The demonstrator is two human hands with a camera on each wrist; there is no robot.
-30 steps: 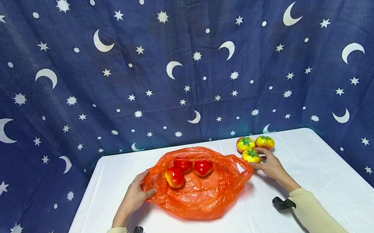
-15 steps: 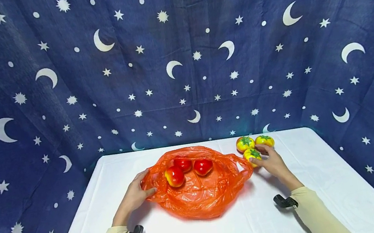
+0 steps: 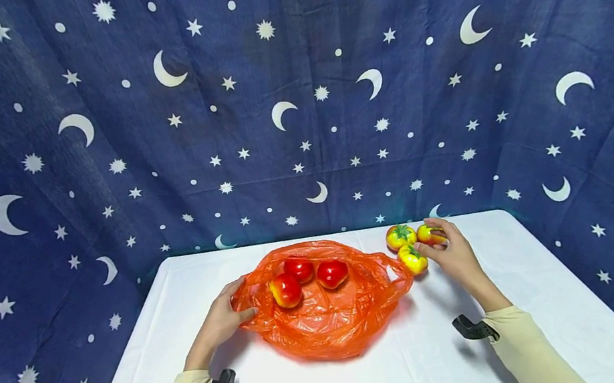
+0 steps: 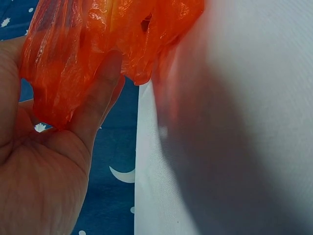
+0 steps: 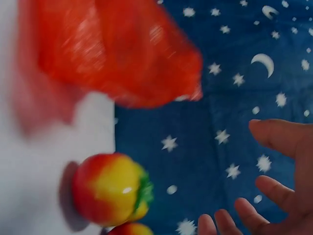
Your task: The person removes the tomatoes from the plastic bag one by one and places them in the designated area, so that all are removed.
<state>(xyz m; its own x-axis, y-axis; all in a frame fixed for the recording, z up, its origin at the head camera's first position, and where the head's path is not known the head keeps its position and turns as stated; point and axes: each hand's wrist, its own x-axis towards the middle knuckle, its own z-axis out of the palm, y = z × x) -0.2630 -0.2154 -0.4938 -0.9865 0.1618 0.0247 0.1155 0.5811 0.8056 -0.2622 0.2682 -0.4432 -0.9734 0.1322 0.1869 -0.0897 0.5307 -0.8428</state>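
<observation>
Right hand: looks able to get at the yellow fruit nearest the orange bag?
Likely yes: the right hand hangs empty beside that fruit, nothing visible between them; the bag lies on the fruit's other side.

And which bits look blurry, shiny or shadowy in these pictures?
Right wrist view: the orange plastic bag looks smeary and blurred; left wrist view: a big, soft-edged dark shadow crosses the white tablecloth; head view: small glints shine on the bag's creases, while the star-and-moon curtain looks fairly clear.
</observation>
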